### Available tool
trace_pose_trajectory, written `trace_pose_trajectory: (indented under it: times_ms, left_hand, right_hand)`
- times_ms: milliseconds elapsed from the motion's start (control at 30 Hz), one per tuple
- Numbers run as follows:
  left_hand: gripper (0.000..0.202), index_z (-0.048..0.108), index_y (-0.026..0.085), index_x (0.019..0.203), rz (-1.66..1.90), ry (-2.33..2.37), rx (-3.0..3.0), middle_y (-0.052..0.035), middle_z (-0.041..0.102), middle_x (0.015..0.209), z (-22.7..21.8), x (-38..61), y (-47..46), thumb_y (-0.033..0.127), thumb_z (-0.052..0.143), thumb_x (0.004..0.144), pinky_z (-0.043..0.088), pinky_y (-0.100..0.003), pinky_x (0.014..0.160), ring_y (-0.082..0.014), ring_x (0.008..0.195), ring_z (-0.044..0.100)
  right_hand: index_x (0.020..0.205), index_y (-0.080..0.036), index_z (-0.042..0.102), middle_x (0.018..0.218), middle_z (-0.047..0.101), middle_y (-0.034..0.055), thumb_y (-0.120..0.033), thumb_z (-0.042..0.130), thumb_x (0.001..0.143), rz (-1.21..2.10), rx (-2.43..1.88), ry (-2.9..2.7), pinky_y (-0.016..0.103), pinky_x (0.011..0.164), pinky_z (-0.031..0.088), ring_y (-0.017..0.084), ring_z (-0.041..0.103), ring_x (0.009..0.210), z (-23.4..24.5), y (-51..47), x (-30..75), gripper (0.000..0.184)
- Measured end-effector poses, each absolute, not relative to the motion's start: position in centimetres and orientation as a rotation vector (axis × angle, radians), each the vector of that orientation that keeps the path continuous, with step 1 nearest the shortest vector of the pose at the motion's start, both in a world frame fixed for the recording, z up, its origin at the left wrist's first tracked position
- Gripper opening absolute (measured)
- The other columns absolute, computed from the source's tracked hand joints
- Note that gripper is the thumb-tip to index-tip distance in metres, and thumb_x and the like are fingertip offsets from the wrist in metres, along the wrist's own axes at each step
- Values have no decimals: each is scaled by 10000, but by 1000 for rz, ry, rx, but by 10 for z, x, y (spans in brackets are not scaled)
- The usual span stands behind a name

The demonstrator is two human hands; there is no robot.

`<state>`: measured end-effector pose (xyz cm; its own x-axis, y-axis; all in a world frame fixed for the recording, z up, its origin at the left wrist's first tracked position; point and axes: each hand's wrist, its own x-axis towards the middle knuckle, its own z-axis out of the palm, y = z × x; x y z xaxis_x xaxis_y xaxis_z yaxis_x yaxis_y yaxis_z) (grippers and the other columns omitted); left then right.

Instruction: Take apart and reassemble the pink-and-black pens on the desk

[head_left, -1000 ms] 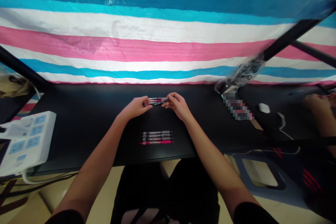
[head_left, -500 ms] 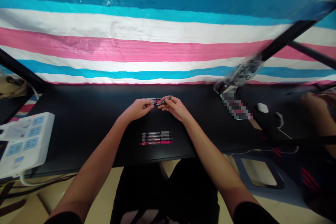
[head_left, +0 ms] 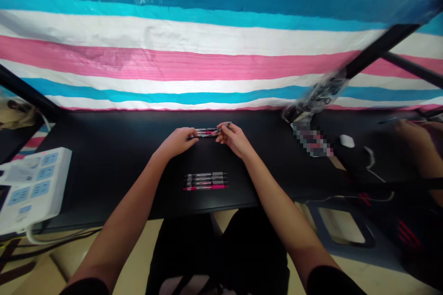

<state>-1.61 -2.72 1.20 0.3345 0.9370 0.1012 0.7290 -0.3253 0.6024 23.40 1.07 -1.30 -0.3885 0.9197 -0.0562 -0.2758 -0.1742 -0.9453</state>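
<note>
My left hand (head_left: 179, 140) rests on the black table (head_left: 114, 156) with its fingers curled round the left ends of a small bunch of pens (head_left: 205, 132) near the far edge. My right hand (head_left: 234, 138) pinches one grey pen (head_left: 224, 126) from that bunch, its tip tilted up to the right. Closer to me lies a neat row of several pens (head_left: 206, 180) side by side, grey ones with a pink one at the front; neither hand touches them.
A white power strip (head_left: 31, 189) sits on the table's left end. At the right are a clear plastic bag (head_left: 316, 94), a white mouse (head_left: 346, 141) with a cable, and another person's hand (head_left: 415, 136). A striped tarpaulin (head_left: 207, 55) hangs behind.
My right hand lifted one grey pen out of the bunch, drew it slightly toward me, then carried it back up toward the far edge. My left hand stayed on the bunch.
</note>
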Motion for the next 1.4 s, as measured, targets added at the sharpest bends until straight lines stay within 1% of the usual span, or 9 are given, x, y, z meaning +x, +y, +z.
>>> trace_pose_trajectory:
  times_ms: [100, 233, 633, 700, 800, 900, 1067, 1233, 1400]
  left_hand:
    - [111, 662, 193, 872, 594, 1456, 2155, -38, 696, 832, 13, -15, -27, 289, 622, 908, 410, -297, 682, -184, 726, 601]
    - [97, 682, 194, 902, 573, 1446, 2159, -42, 713, 856, 14, -14, -28, 266, 617, 907, 422, -296, 700, -187, 741, 615]
    - [270, 694, 195, 828, 455, 1539, 2204, -65, 697, 769, 15, -14, -28, 326, 519, 986, 371, -306, 648, -204, 679, 590]
    - [253, 695, 194, 847, 467, 1530, 2198, -62, 700, 773, 16, -14, -29, 321, 526, 985, 376, -304, 652, -202, 684, 598]
    - [165, 688, 195, 968, 511, 1532, 2137, -53, 714, 821, 17, -13, -30, 304, 564, 966, 392, -296, 669, -202, 716, 621]
    - [150, 654, 196, 1039, 551, 1533, 2082, -53, 719, 874, 17, -12, -30, 295, 574, 960, 401, -295, 681, -203, 745, 633]
    - [112, 634, 203, 998, 535, 1526, 2113, -49, 705, 882, 14, -14, -30, 290, 587, 947, 387, -296, 673, -203, 759, 627]
    - [90, 643, 203, 934, 532, 1535, 2128, -39, 690, 833, 12, -17, -29, 283, 604, 926, 384, -293, 664, -196, 738, 611]
    - [100, 662, 199, 944, 534, 1504, 2100, -37, 691, 822, 11, -17, -29, 279, 612, 914, 396, -290, 669, -197, 737, 615]
  right_hand:
    - [990, -197, 662, 865, 778, 51, -543, 829, 788, 1699, -869, -1189, 213, 524, 444, 123, 680, 623, -13, 10, 233, 434]
    - [1003, -205, 653, 878, 775, 49, -556, 823, 786, 1709, -875, -1201, 226, 538, 448, 128, 670, 633, -13, 10, 233, 446]
    - [1009, -224, 658, 973, 773, 40, -496, 836, 793, 1718, -823, -1217, 239, 585, 474, 125, 678, 685, -10, 7, 232, 390]
    - [1010, -222, 662, 939, 767, 34, -492, 839, 793, 1724, -823, -1216, 239, 574, 468, 126, 675, 675, -9, 7, 233, 389]
    - [1013, -216, 661, 904, 764, 32, -505, 841, 791, 1732, -829, -1206, 232, 554, 454, 123, 672, 655, -9, 7, 233, 406]
    - [1009, -217, 660, 910, 771, 32, -512, 846, 785, 1739, -828, -1187, 222, 545, 444, 116, 674, 647, -10, 7, 233, 415]
    - [1008, -218, 670, 917, 767, 26, -502, 854, 779, 1734, -825, -1178, 223, 555, 438, 115, 672, 660, -9, 7, 232, 408]
    - [1023, -219, 671, 972, 773, 50, -498, 834, 799, 1736, -837, -1184, 244, 572, 446, 132, 672, 687, -8, 6, 232, 393]
    - [1021, -223, 671, 1023, 776, 57, -470, 838, 798, 1788, -796, -1189, 243, 577, 448, 133, 676, 700, -8, 4, 230, 372]
